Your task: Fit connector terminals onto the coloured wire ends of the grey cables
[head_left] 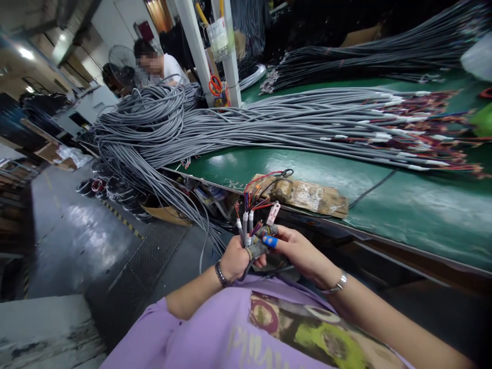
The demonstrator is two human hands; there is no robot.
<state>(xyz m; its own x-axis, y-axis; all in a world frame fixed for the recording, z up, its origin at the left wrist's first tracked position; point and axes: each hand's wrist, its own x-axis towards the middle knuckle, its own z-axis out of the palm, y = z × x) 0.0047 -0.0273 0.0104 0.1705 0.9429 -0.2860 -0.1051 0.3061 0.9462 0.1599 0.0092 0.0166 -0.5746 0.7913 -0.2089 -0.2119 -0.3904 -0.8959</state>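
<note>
My left hand [239, 256] is closed around a few grey cables [245, 229], whose white-banded ends stand upright with thin coloured wires fanning out on top. Dark grey wraps with yellow marks cover some fingertips. My right hand [294, 246] meets it from the right, its fingers pinched together by the wire ends, with blue tape [269, 241] on one digit. A small pale pink piece [273, 213] with dark marks sticks up just above the right fingers. What exactly the right fingertips grip is hidden.
A worn wooden block [307, 197] with a black and red wire lies at the edge of the green table [423, 205]. Behind it stretches a long bundle of grey cables [269, 125], spilling off the left side. Orange-handled scissors [216, 85] hang on a post. A person [172, 69] sits beyond.
</note>
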